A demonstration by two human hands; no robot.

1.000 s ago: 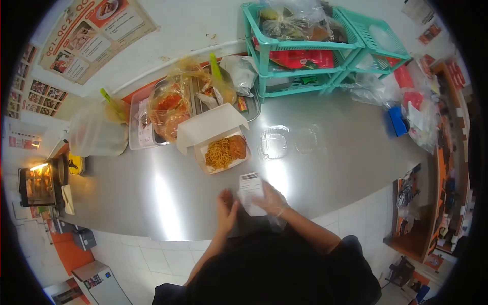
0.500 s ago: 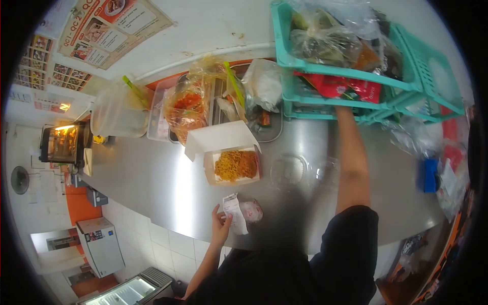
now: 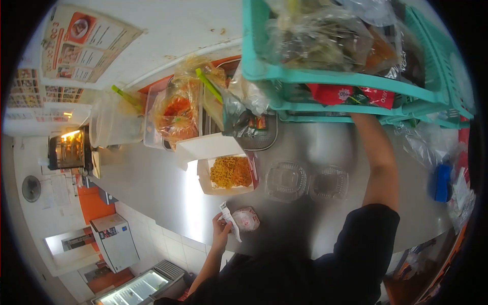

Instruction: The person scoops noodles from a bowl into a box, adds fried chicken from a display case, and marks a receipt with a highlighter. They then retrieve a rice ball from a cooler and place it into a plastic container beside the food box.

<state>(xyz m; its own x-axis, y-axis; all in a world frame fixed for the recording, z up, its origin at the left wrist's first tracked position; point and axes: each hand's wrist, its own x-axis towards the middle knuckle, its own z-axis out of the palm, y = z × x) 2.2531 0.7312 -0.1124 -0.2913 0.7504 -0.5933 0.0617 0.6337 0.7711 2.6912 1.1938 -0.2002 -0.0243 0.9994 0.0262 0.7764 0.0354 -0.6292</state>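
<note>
My left hand (image 3: 220, 230) pinches a white paper slip (image 3: 230, 220) by its edge, just above the counter. Right beside the slip sits a round paper-wrapped bundle (image 3: 247, 219) with red print. My right forearm (image 3: 379, 158) reaches into the lower level of the teal stacked baskets (image 3: 351, 79), and the hand and its fingers are hidden there. Near that arm, an open clear plastic clamshell (image 3: 286, 181) lies on the counter. Behind the slip stands an open white box (image 3: 230, 191) holding yellow noodles (image 3: 223, 172) and a browned, breaded-looking piece (image 3: 241, 176).
Along the wall stand a bag of orange-red food (image 3: 176, 114), a metal tray (image 3: 267, 142) and a clear tub (image 3: 114, 122). Plastic bags fill the upper basket. A blue object (image 3: 441, 183) and loose plastic (image 3: 427, 140) lie at the right of the steel counter (image 3: 152, 178).
The camera view has shifted, with the baskets appearing larger. The paper slip has turned more edge-on in my left hand. My right arm still reaches into the baskets.
</note>
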